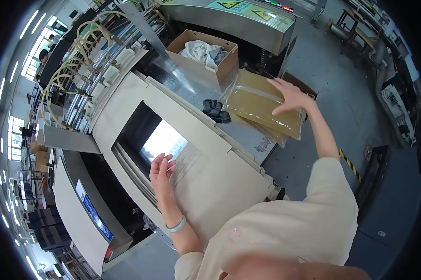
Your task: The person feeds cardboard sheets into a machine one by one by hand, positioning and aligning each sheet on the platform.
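Observation:
My right hand [290, 96] hovers over or rests on a clear-plastic-wrapped tan package [259, 95], thumb and fingers spread; contact is hard to tell. Another wrapped tan pack [261, 129] shows partly beneath it. My left hand [162, 173], a pale bangle on its wrist, is above the off-white machine cover [201, 186], beside a rectangular opening [147, 133] with a bright reflection inside. Its fingers are loosely bent and hold nothing. A crumpled black bundle [216, 111] sits left of the packages.
An open cardboard box [229, 60] with grey and white cloths [203, 52] stands behind the packages. Pale hoses [56, 88] and metal rods run along the machine's far left. A screen panel [96, 217] is at lower left. Warning labels mark a metal housing [238, 21] at the back.

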